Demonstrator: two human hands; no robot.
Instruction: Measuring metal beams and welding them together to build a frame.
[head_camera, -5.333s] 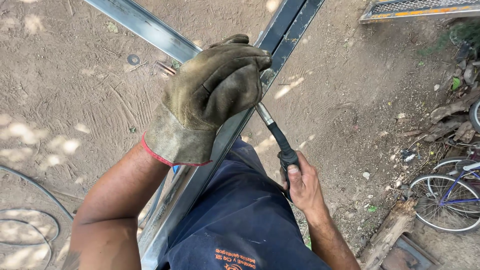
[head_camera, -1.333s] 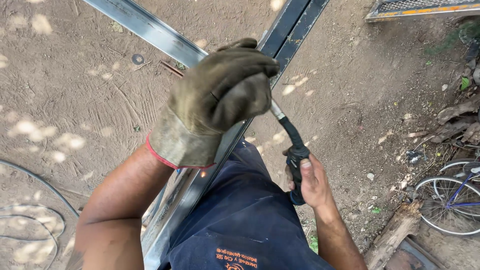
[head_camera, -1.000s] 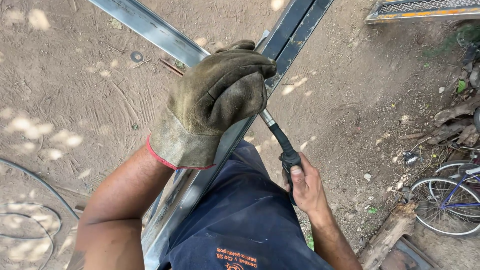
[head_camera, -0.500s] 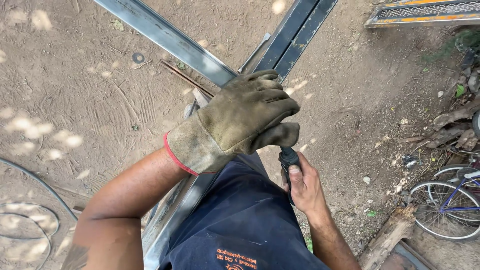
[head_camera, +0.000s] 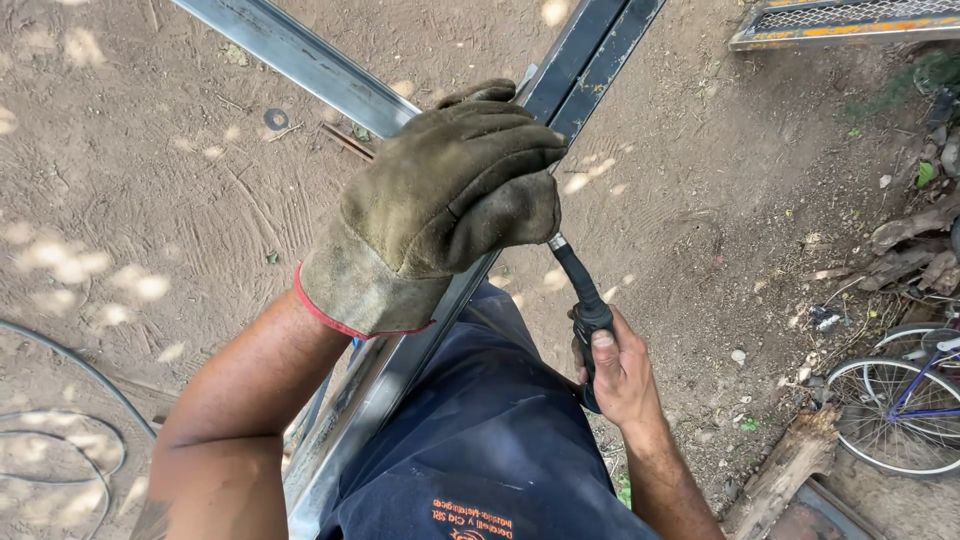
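Note:
My left hand (head_camera: 440, 205) wears a worn olive leather glove with a red cuff edge and rests closed over the long dark metal bar (head_camera: 590, 55) that runs diagonally from the top down past my knee. My bare right hand (head_camera: 620, 375) grips the black handle of a welding torch (head_camera: 582, 300), thumb on top. The torch's neck points up and left, and its tip is hidden under the glove. A second grey steel bar (head_camera: 290, 50) crosses behind the glove towards the upper left.
Bare dirt ground lies all around. A cable (head_camera: 60, 440) loops at the lower left. A bicycle wheel (head_camera: 900, 410) and wood scraps (head_camera: 790, 470) sit at the lower right. A metal mesh frame (head_camera: 850, 20) lies at the top right. A small washer (head_camera: 275, 118) rests on the dirt.
My gloved left hand dropped lower along the bar half a second ago and has now come back up over the torch tip. My right hand kept its hold on the torch.

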